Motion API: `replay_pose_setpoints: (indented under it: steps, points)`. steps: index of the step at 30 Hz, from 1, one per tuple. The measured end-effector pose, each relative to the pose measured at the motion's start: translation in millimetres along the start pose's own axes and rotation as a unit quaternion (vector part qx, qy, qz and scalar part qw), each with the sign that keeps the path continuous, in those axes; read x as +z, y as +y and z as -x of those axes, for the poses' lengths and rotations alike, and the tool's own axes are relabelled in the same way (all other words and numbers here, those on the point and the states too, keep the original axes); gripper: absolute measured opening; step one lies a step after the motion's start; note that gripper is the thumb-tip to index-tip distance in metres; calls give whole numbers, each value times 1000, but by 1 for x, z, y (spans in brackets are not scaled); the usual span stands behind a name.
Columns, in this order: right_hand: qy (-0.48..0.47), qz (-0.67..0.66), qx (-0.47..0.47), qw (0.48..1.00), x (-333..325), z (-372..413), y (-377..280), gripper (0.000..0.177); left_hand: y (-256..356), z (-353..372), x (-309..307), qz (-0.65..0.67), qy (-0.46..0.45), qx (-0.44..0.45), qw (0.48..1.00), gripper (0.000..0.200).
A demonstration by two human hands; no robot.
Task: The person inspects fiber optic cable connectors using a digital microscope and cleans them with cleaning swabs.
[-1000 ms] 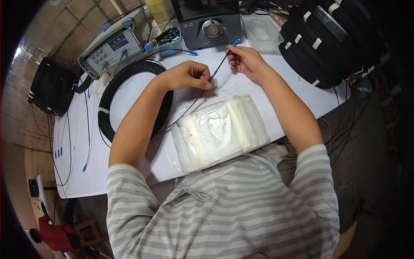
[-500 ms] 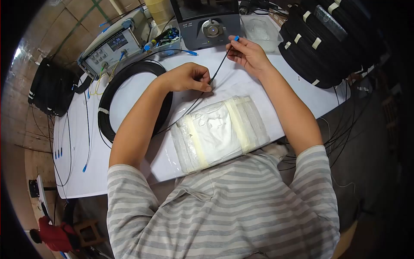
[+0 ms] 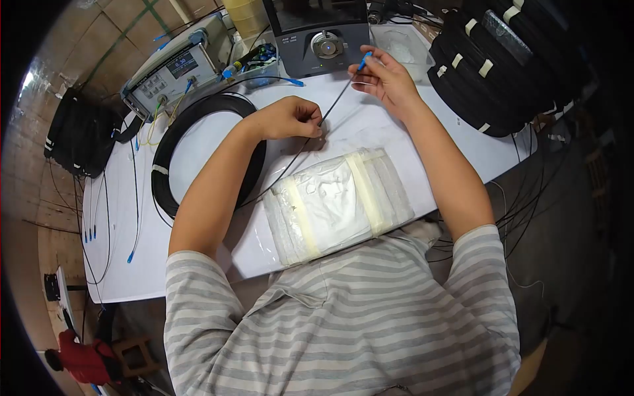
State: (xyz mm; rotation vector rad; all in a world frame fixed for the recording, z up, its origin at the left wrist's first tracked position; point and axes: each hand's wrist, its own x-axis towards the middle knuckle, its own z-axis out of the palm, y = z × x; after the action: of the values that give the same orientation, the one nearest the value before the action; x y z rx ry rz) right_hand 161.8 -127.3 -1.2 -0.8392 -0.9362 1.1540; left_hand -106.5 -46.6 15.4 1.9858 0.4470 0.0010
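By the boxy grey machine, the right hand has shifted, seemingly regripping its pinched blue plastic plug; left hand pinches thin black cable.

A short-sleeved shirt with alternating grey and off-white stripes is worn, its loose sleeves banded likewise.

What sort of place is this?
Likely a cable assembly or test workshop: a coil of black cable, an instrument with a lit screen, and a blue-tipped cable held by its tip in the right hand.
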Motion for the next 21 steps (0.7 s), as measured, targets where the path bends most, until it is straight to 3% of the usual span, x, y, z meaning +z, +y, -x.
replay_pose_setpoints:
  steps: [2,5,8,11,14,17,21]
  points:
    - [22,-12,-13,1000,-5,-1,-1,32,-1,-1,-1,4,18,-24,1000,8]
    - [21,4,-12,1000,-8,-1,0,31,-6,-6,10,71,38,54,995,22]
    - [-1,72,13,997,0,2,3,31,-1,-11,6,89,45,-2,995,31]
    - [-35,94,35,994,13,8,4,31,5,-16,8,130,65,2,989,32]
    - [-31,110,23,993,19,8,4,31,7,-27,13,90,99,4,991,35]
    - [-12,120,-12,993,21,6,6,31,11,-41,21,187,146,44,971,32]
    - [35,148,-42,987,16,5,5,29,18,-52,22,270,148,16,951,28]
